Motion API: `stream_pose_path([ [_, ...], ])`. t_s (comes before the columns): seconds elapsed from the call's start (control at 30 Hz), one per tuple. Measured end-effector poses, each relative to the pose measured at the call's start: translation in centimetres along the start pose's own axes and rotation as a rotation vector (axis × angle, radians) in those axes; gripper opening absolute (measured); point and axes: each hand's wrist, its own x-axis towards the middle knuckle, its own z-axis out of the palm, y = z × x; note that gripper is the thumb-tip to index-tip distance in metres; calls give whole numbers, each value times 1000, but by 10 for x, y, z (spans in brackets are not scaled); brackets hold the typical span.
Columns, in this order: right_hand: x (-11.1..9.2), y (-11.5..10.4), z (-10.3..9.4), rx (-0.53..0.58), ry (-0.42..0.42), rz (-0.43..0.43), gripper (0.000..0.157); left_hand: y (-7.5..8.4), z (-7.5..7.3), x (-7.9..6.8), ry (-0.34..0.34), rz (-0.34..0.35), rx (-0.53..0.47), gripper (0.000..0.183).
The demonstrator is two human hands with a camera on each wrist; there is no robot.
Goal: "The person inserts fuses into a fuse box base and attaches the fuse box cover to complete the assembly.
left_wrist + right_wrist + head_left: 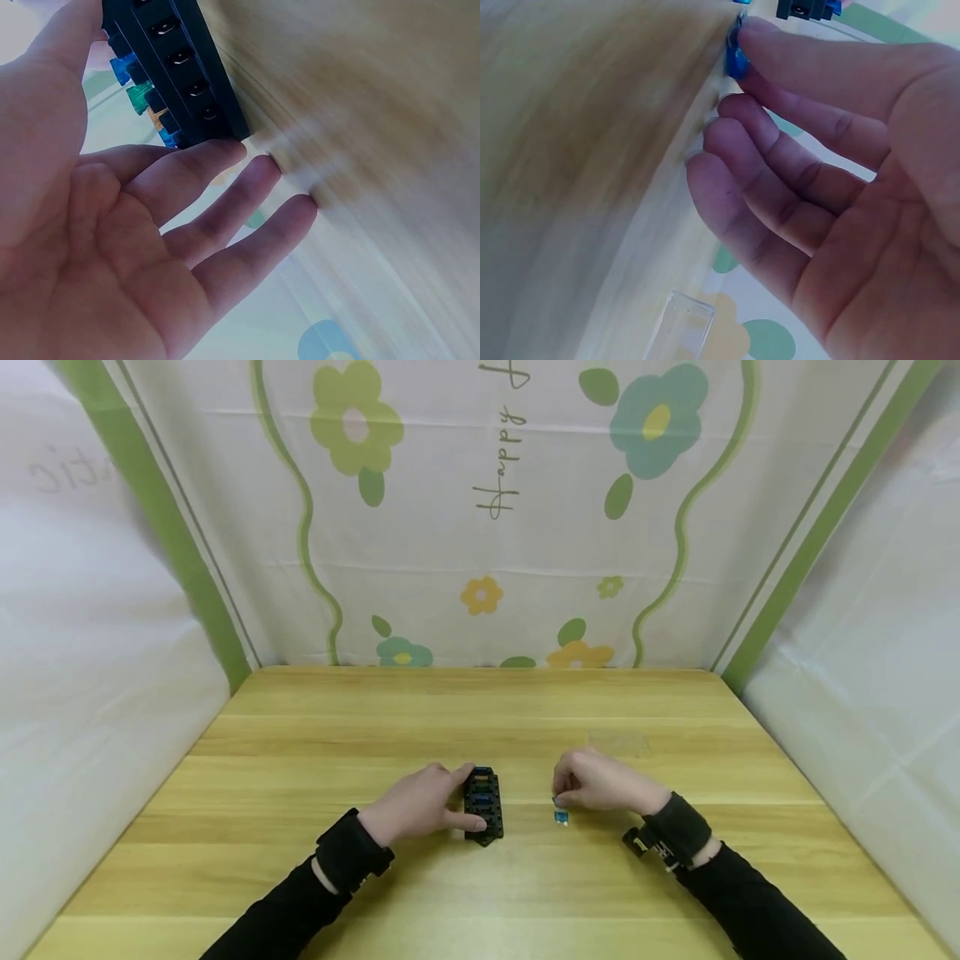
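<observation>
A black fuse block [491, 785] with several coloured blade fuses in its upper slots lies on the table. My left hand [416, 802] grips it, the thumb across the near part and the index finger at the far end; the remaining fingers stretch out past that end in the left wrist view. Blue, green and orange fuses [139, 97] show along its side there. To the right, my right hand [603, 781] pinches a blue blade fuse [736, 60] between thumb and index finger, low over the table. Another blue fuse [561, 817] lies just in front of those fingertips.
A clear plastic cover or case [682, 326] lies on the table beyond my right hand. The wooden table [375, 893] meets a flowered cloth wall [420, 543] at the back, with white cloth walls at both sides.
</observation>
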Motion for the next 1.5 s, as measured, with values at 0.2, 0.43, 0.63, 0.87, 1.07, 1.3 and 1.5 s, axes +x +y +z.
stream_pose_path([
  [0.2, 0, -2, 1, -11, -6, 9, 7, 0, 0, 0, 4, 5, 2, 98],
  [0.43, 0, -2, 2, -26, -16, 1, 9, 1, 0, 0, 12, -3, 1, 97],
  [0.63, 0, -2, 2, -19, -23, 18, 8, 2, -1, -1, 17, -9, 2, 97],
  [0.87, 1, -2, 4, -11, -30, 34, 8, 0, 0, -1, 11, -17, -1, 98],
  [1.07, 1, -3, 5, -1, -30, 44, 8, 0, 1, -1, 10, -12, -5, 98],
  [1.3, -2, -2, 2, 41, -51, 37, 7, 1, 1, -2, 12, -9, -12, 98],
  [1.5, -4, -2, -4, 43, -55, 35, 5, 1, 1, -1, 10, -10, -9, 98],
])
